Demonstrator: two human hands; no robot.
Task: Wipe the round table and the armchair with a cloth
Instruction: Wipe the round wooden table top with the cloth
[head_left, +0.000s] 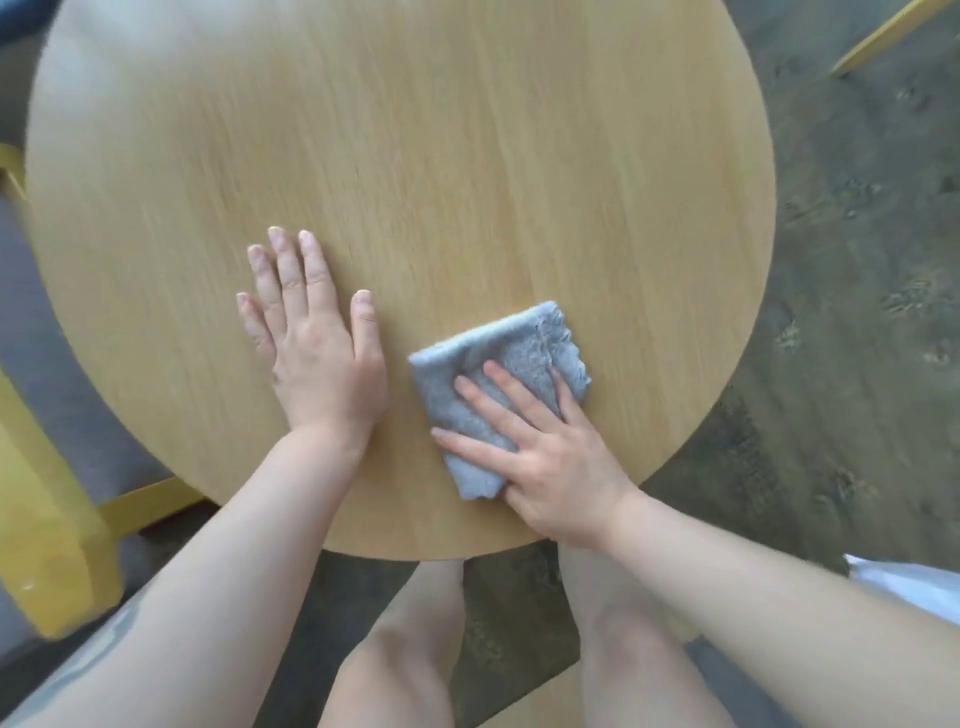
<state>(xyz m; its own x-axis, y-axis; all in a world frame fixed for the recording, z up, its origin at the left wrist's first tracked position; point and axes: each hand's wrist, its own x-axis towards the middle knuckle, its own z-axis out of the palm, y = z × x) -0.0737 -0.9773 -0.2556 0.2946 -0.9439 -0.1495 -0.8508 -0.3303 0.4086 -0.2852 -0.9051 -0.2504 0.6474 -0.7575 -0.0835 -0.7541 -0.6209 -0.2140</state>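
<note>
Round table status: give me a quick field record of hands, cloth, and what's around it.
table: round table, light wood top, seen from above
cloth: grey cloth, folded, lying flat near the table's near edge
right hand: right hand presses flat on the cloth, fingers straight
left hand: left hand rests palm down on bare wood, beside the cloth, not touching it
armchair: yellow wooden frame with grey seat at left, untouched
floor: grey patterned carpet

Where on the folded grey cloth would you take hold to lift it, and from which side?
Probably the far right corner of the cloth, pinched from above: it lies flat and bare on the table, while the right hand covers the near half.
</note>
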